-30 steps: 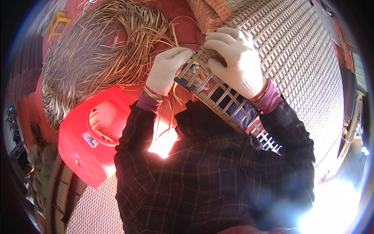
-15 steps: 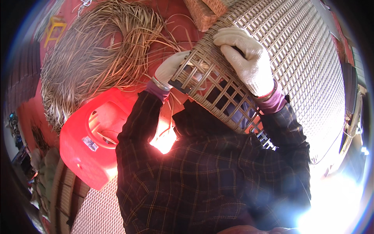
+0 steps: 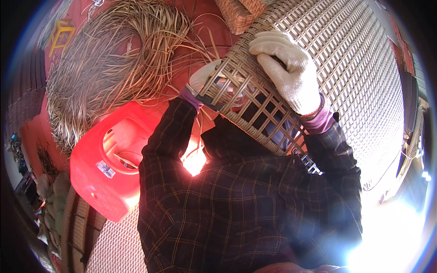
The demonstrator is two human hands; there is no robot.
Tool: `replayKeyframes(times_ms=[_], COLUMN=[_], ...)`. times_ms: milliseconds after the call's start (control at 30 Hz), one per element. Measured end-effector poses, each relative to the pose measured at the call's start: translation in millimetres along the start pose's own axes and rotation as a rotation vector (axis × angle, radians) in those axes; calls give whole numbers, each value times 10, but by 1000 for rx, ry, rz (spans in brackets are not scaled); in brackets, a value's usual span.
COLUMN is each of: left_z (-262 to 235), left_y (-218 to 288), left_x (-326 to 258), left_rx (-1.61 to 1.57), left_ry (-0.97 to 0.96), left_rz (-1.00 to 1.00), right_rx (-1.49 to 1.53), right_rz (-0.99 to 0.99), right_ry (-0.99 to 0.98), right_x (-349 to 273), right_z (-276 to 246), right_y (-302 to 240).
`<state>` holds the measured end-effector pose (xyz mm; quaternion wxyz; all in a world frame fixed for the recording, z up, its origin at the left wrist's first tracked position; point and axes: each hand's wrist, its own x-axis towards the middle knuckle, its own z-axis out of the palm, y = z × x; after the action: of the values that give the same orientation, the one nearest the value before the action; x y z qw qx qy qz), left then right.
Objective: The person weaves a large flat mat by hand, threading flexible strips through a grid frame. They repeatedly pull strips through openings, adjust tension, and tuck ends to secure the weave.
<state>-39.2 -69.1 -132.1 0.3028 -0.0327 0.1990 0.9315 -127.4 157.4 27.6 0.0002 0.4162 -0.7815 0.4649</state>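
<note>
A large woven wicker piece (image 3: 346,59) leans across the right side; its near end is an open lattice of strips (image 3: 264,107). My right hand (image 3: 296,73), in a white knit glove, rests on the weave by the bend above the lattice. Its fingers are curled, with the thumb close to the fingertips; anything between them is hidden. My left hand (image 3: 205,76), also gloved, reaches behind the lattice at its left corner. Its fingers are mostly hidden there, with pale glove parts showing through the gaps.
Left of the wicker piece, a big tangled bundle of flat weaving strips (image 3: 104,68) covers the red floor (image 3: 207,34). Beside my left arm lies a red plastic stool (image 3: 98,182). A yellow stool (image 3: 63,34) stands at far left, and orange-brown woven pieces (image 3: 236,16) lie at the top.
My left hand has moved further behind the lattice, and less of its glove shows outside the corner. The right hand stays nearly where it was on the weave.
</note>
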Motion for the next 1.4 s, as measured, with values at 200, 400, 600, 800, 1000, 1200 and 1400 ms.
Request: replayKeyframes(times_ms=[200, 400, 600, 800, 1000, 1200, 1400], left_z=[122, 312, 403, 568, 1111, 1911, 2389], left_y=[204, 596, 884, 1157, 1448, 1419, 792], left_x=[42, -65, -239, -415, -684, -638, -379], left_rx=[573, 1004, 1593, 1336, 933, 1009, 1880], left_ry=[-77, 183, 28, 398, 574, 36, -362], left_rz=[82, -23, 206, -65, 185, 281, 472], right_rx=[-54, -103, -114, -95, -45, 368, 570], right_rz=[-28, -80, -112, -83, -128, 505, 659], right_ry=[-62, -18, -18, -27, 8, -218, -430], right_x=[12, 29, 26, 18, 51, 7, 5], right_z=[-11, 19, 19, 6, -6, -217, -271], right_y=[-36, -23, -13, -54, -74, -428, -628])
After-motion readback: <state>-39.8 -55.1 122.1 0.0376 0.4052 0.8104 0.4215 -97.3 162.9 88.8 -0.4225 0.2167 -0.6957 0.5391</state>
